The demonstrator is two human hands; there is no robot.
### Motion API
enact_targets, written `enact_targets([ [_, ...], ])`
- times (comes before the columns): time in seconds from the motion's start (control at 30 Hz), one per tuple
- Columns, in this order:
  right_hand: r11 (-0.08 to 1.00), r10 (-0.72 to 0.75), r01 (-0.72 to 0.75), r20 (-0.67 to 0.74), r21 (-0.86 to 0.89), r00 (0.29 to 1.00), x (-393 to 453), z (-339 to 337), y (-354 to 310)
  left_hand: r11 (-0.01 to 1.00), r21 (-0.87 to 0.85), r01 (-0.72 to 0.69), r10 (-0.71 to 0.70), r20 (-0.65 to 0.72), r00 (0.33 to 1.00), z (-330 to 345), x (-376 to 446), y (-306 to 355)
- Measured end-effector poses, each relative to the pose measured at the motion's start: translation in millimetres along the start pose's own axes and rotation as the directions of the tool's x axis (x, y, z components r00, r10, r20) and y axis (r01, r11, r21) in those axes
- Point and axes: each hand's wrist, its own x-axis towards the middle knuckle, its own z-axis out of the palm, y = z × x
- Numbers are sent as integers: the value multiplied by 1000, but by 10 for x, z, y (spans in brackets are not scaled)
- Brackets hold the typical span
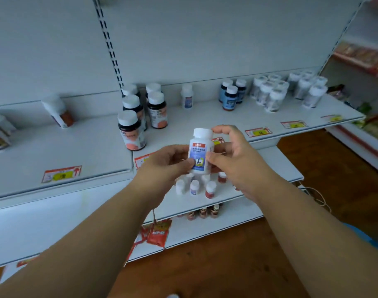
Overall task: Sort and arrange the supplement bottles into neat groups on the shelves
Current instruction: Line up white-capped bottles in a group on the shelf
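Bottle (201,153), white with blue label and white cap, upright in front of you, held above front edge of upper shelf (205,119). Your left hand (168,162) grips its lower left side, thumb on label. Your right hand (231,151) grips right side, fingers curled up near cap. Behind on same shelf: dark bottles (140,117) with orange labels at left, lone matching bottle (187,96), blue bottles (232,94), wrapped packs (269,93) at right. Small bottles (196,186) on lower shelf (269,166) under your hands.

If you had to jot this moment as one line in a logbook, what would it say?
stage: inspecting | held: white bottle upright, in both hands | left hand on label | right hand at cap | lone matching bottle on upper shelf
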Motion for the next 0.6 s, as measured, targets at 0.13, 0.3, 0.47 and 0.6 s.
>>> enact_targets([
  [0.13, 992, -13, 5, -63, -126, 998, 326, -187, -46, 985, 169, -41, 49, -41, 998, 134, 425, 60],
  [0.3, 931, -70, 17, -130, -365, 989, 1007, -320, 81, 922, 387, -27, 102, -175, 979, 331, 1086, 56],
  [0.47, 873, -177, 114, -92, -474, 980, 1935, -327, 483, 864, 497, 84, 88, -313, 946, 438, 1955, -106],
  [0.6, 868, -263, 215, -47, -447, 964, 2637, -351, 848, 809, 544, 223, 55, -447, 893, 468, 2576, -173],
])
